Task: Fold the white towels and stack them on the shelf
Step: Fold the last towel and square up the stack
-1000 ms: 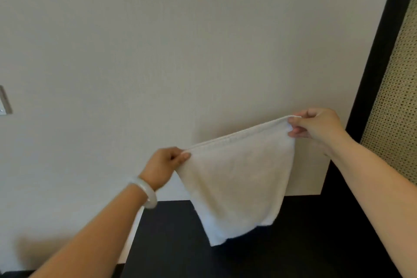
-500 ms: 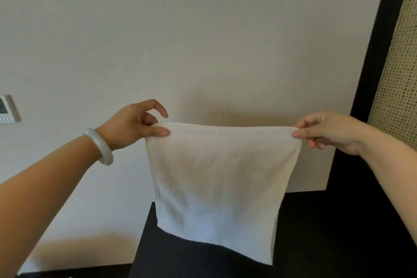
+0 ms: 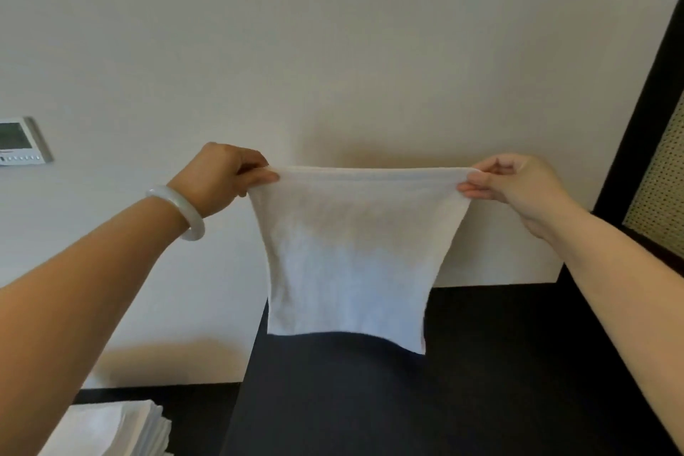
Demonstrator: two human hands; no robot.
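Note:
A white towel (image 3: 351, 255) hangs spread in the air in front of a pale wall, its top edge stretched level between my hands. My left hand (image 3: 225, 179) pinches the top left corner; a pale bangle sits on that wrist. My right hand (image 3: 512, 181) pinches the top right corner. The towel's lower edge hangs free above a black surface (image 3: 481, 381). At the bottom left lies a stack of folded white towels (image 3: 111, 429), partly cut off by the frame edge.
A small wall control panel (image 3: 20, 141) with a screen is mounted at the left. A black frame (image 3: 644, 85) with a woven mesh panel (image 3: 666, 174) stands at the right. The black surface has a left edge near the towel stack.
The towel went from a slanted, bunched hold to a flat, level spread. My left hand rose and moved left, pulling the top edge taut. The view tilted down, bringing the towel stack into sight.

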